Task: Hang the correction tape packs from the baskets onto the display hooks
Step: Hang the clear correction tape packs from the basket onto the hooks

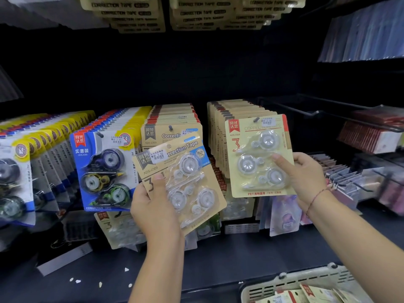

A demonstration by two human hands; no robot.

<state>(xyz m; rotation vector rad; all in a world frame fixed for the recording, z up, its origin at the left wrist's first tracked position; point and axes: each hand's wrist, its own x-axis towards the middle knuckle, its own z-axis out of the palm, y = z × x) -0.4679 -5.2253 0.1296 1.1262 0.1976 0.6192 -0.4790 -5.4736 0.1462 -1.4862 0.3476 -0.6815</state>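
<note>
My left hand [153,206] grips a tan correction tape pack [181,178] with clear dispensers, tilted, in front of the middle row of tan packs [172,119]. My right hand [303,178] holds the lower right edge of a pale yellow pack [258,154], thumb across its blister. That pack's top hole sits on a display hook [256,119] at the front of the right row. A beige basket [290,283] at bottom right holds more packs.
Blue-and-yellow packs [102,169] hang in rows to the left. More tan packs hang overhead [196,16]. Red-edged items [369,136] and clear sleeves fill racks at right. A dark shelf [218,259] runs below, with loose packs leaning at its back.
</note>
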